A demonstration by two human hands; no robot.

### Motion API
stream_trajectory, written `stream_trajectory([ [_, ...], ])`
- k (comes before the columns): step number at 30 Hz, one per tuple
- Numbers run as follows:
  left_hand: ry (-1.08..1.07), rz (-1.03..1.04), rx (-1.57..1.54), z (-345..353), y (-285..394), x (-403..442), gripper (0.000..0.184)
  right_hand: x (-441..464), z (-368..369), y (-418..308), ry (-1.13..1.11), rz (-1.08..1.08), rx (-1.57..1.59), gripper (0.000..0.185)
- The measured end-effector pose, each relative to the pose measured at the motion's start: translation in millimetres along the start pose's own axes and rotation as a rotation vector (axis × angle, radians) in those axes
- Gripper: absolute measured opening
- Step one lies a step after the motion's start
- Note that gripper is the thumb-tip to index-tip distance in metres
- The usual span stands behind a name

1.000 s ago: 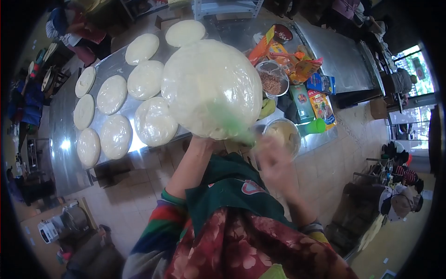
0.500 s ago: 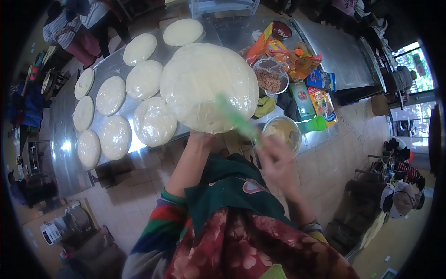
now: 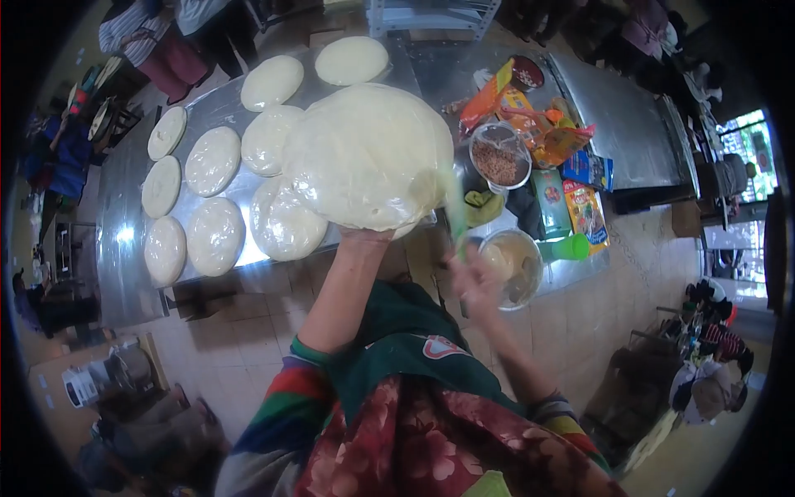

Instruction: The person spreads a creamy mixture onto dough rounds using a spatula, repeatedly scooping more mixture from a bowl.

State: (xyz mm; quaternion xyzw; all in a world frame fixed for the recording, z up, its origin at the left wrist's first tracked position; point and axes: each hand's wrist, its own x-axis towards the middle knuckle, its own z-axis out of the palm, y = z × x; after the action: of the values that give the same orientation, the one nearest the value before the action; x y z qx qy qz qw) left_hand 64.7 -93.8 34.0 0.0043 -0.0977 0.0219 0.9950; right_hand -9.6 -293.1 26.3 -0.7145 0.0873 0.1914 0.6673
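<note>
My left hand (image 3: 364,238) holds up a large, pale dough round (image 3: 368,149) from below; its fingers are hidden under the dough. The top of this round is glossy, and it hangs over the table's near edge. Closed around the handle of a green pastry brush (image 3: 458,217), my right hand (image 3: 476,286) is blurred by motion. The brush's head is smeared at the round's right edge, so I cannot tell whether it touches. Just right of that hand stands a bowl (image 3: 538,277) with yellowish liquid inside.
Several shiny dough rounds (image 3: 214,161) lie on the metal table (image 3: 124,224) at left. On the right are a bowl of brown bits (image 3: 497,161), orange packets (image 3: 567,145), a green cup (image 3: 570,247) and a cloth (image 3: 483,209). People stand beyond the table.
The green brush has swept from the middle of the dough round to its right edge. My right hand has moved slightly lower, and the table has shifted rightward in view.
</note>
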Motion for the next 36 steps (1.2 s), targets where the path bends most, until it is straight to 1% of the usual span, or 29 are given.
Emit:
stream_trajectory([
  [3,-0.01,0.023,0.024,0.1,7.5,1.6,0.062,-22.6,53.8,-11.6,-0.254,-0.309,0.13,0.032],
  [4,-0.011,0.027,0.034,0.1,11.0,0.4,0.062,-22.6,66.0,-25.5,-0.271,-0.391,0.13,0.033],
  [6,-0.019,0.037,0.05,1.8,19.9,-1.9,0.062,-12.0,75.1,-36.0,-0.333,-0.406,0.234,0.034],
  [7,-0.024,0.042,0.057,3.5,24.1,-3.6,0.062,-3.2,75.1,-33.9,-0.38,-0.343,0.338,0.033],
  [9,-0.033,0.05,0.07,6.2,36.1,-5.7,0.062,14.2,73.8,-41.8,-0.479,-0.303,0.561,0.038],
  [11,-0.039,0.067,0.075,8.0,50.4,-10.0,0.062,25.5,63.9,-64.0,-0.52,-0.22,0.594,0.037],
  [14,-0.048,0.087,0.079,11.1,75.1,-15.0,0.062,26.1,59.2,-96.1,-0.408,-0.194,0.35,0.036],
  [17,-0.056,0.114,0.088,12.1,102.1,-19.3,0.062,10.6,76.9,-109.9,-0.137,-0.308,-0.132,0.034],
  [19,-0.062,0.127,0.095,12.9,120.3,-24.8,0.062,-7.7,106.0,-88.2,-0.158,-0.533,-0.368,0.033],
  [21,-0.064,0.132,0.106,14.2,139.9,-31.2,0.062,-35.3,140.4,-86.5,-0.312,-0.571,-0.506,0.034],
  [24,-0.065,0.145,0.125,16.8,170.3,-41.5,0.062,-40.2,169.8,-92.5,-0.282,-0.593,-0.438,0.035],
  [25,-0.068,0.148,0.132,18.3,180.0,-45.5,0.062,-30.0,176.4,-91.1,-0.192,-0.64,-0.382,0.035],
  [27,-0.073,0.16,0.139,21.5,200.2,-53.3,0.062,-19.8,190.3,-106.2,-0.105,-0.586,-0.371,0.034],
  [28,-0.077,0.166,0.145,22.4,209.7,-57.5,0.062,-20.6,199.5,-98.3,-0.192,-0.587,-0.419,0.036],
  [31,-0.078,0.179,0.167,27.8,238.3,-71.2,0.062,-50.9,237.9,-100.5,-0.477,-0.532,-0.419,0.039],
  [32,-0.076,0.184,0.173,28.8,247.4,-76.6,0.062,-53.2,245.8,-107.0,-0.465,-0.559,-0.426,0.042],
  [33,-0.075,0.188,0.184,30.1,256.1,-82.3,0.062,-45.4,249.7,-105.4,-0.399,-0.646,-0.443,0.04],
  [35,-0.074,0.198,0.188,32.3,271.8,-91.4,0.062,-17.8,254.9,-102.0,-0.209,-0.613,-0.417,0.039],
  [36,-0.079,0.206,0.189,34.3,279.1,-96.2,0.062,-11.9,263.3,-111.2,-0.189,-0.573,-0.418,0.038],
])
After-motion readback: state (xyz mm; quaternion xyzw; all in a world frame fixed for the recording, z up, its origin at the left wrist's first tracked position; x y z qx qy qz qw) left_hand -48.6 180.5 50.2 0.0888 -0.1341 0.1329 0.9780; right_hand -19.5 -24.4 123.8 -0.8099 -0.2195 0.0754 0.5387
